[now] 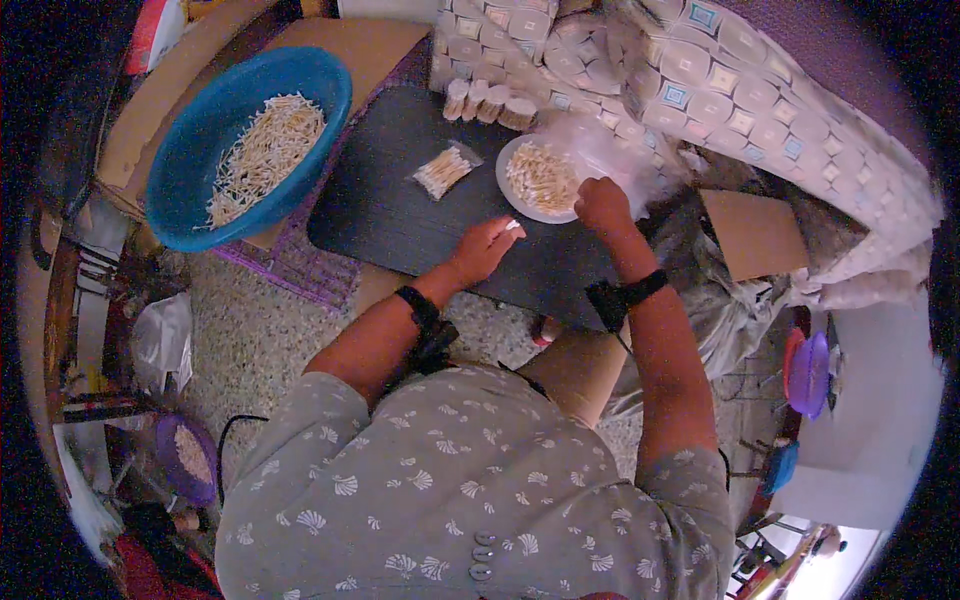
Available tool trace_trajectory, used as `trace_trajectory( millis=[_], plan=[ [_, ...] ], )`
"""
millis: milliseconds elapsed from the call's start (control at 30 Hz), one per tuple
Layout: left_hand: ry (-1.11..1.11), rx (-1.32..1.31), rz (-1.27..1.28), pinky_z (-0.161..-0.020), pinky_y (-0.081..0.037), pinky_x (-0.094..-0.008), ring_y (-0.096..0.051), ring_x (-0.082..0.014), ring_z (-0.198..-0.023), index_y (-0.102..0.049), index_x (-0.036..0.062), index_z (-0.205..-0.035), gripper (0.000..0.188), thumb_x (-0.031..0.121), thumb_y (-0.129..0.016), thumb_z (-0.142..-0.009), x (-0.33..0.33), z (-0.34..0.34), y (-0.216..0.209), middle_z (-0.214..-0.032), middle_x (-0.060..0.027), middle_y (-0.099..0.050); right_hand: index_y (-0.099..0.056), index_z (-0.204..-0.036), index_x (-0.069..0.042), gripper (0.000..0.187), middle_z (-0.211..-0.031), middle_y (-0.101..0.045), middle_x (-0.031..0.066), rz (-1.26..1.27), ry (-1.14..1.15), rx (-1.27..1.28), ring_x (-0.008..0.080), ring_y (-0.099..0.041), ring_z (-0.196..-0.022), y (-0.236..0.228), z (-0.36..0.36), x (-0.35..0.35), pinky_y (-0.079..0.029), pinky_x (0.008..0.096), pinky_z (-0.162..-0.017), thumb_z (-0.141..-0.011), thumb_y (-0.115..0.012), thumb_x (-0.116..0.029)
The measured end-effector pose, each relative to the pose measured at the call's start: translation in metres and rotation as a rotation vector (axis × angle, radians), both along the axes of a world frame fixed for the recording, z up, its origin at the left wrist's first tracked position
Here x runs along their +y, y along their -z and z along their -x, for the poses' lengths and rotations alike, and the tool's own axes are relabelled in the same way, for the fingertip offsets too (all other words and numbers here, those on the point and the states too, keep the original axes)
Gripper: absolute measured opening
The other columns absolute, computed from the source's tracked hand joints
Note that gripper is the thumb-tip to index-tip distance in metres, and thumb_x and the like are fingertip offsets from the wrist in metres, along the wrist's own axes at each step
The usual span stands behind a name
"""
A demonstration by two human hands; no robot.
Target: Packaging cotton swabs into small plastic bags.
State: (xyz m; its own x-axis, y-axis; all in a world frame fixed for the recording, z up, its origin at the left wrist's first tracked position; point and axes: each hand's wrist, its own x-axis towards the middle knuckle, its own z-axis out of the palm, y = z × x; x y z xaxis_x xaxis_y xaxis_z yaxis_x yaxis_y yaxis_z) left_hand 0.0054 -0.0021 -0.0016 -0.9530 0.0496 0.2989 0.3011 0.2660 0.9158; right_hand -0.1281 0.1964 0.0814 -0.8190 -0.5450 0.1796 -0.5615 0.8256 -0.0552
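Note:
My left hand (482, 250) is closed over the dark tabletop, with the white tips of a few cotton swabs (514, 226) poking out past its fingers. At the right rim of a white bowl (508, 193) my right hand (604, 208) is closed, its fingertips turned inward; what they hold is hidden. Loose cotton swabs (541, 176) with pale sticks are heaped in the bowl. Left of it lies a clear packet of cotton swabs (446, 170). Several wrapped bundles of swabs (490, 103) stand in a row at the table's far edge.
A big blue tub (172, 205) with a heap of cotton swabs stands left of the black table (375, 215). Clear plastic bags (590, 145) lie behind the bowl, against a patterned cloth (740, 90). A cardboard piece (757, 235) is at right, a purple basin (205, 490) at lower left.

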Motion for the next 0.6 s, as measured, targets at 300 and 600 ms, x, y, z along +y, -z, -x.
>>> trace_trajectory(
  millis=[300,600],
  plan=[
    [0.007,-0.081,-0.006,-0.073,-0.045,-0.033,-0.058,-0.0205,-0.079,-0.062,0.0038,-0.098,0.028,0.027,-0.046,-0.095,-0.003,-0.001,-0.003,-0.084,-0.0093,-0.061,-0.061,-0.085,-0.007,0.014,-0.079,-0.06,0.0181,0.136,0.07,0.013,0.0362,-0.059,-0.073,0.004,-0.022,0.021,-0.049,0.0452,-0.068,-0.077,-0.058,-0.019],
    [-0.02,-0.08,0.04,-0.075,-0.046,-0.0326,-0.06,-0.0208,-0.081,-0.061,0.0037,-0.099,0.027,0.025,-0.046,-0.096,-0.002,-0.002,-0.004,-0.087,-0.0097,-0.064,-0.055,-0.085,-0.005,0.015,-0.084,-0.059,0.0155,0.598,0.01,-0.185,0.0347,-0.059,-0.076,0.037,-0.067,0.017,-0.048,0.0428,-0.068,-0.081,-0.062,-0.017]
  ],
)
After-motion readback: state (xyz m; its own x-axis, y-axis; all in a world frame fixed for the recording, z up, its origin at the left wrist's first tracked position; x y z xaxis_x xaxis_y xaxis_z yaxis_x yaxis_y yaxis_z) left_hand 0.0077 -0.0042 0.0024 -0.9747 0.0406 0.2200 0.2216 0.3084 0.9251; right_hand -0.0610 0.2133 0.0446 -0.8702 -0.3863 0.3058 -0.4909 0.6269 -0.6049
